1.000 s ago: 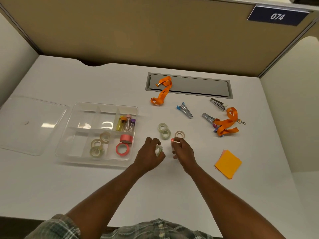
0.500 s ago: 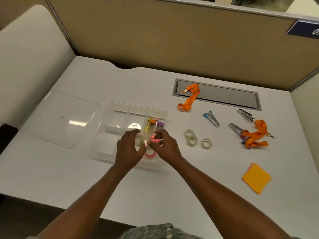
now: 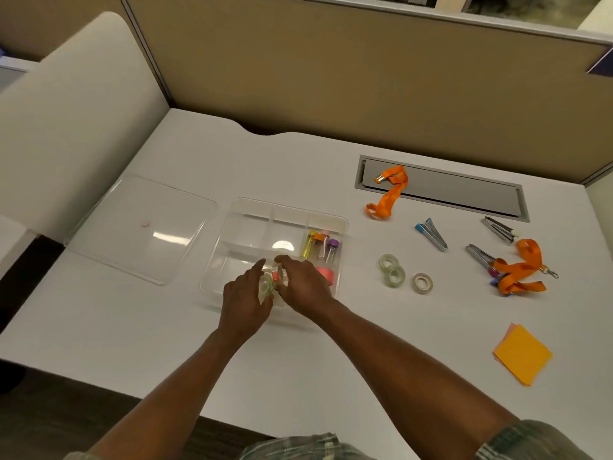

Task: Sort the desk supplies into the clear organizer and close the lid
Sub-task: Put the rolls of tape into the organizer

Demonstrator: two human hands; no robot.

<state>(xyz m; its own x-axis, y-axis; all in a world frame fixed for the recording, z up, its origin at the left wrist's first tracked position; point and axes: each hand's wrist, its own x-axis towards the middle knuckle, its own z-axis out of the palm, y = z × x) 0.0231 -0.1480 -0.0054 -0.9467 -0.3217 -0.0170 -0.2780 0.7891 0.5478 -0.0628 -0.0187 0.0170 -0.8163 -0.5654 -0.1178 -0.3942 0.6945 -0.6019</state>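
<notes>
Head view: the white desk (image 3: pixel 199 366) carries a clear plastic organizer tray with dividers (image 3: pixel 232 214) at left of centre. Its flat clear lid (image 3: pixel 142 227) lies off, on the desk just left of it.

Both hands hover over the tray's near compartment, close together. The left grip (image 3: pixel 245 293) is curled round a pale green clear tape roll (image 3: pixel 266 287). The right grip (image 3: pixel 303 283) pinches a small clear tape roll with a red label (image 3: pixel 276 275) in its fingertips. The two rolls sit almost against each other between the hands. Whether either roll touches the tray floor cannot be told.

In the tray's far right compartment lie three small tubes with yellow, pink and purple ends (image 3: pixel 320 245). A pink tape roll (image 3: pixel 325 273) sits near them, partly behind the right hand.

On the desk right of the tray lie two pale green tape rolls (image 3: pixel 391 269), touching each other, with a tan tape roll (image 3: pixel 422 283) just beside them. Farther off, an orange lanyard (image 3: pixel 388 194) drapes over the edge of a grey metal hatch (image 3: pixel 464 194). A blue-tipped metal clip (image 3: pixel 431 234) lies near of the hatch. At far right are two more metal clips (image 3: pixel 497 229) and a second orange lanyard (image 3: pixel 520 270). One clip lies partly under this lanyard. A stack of orange square sticky notes (image 3: pixel 522 355) lies at near right, well apart from the rest.
</notes>
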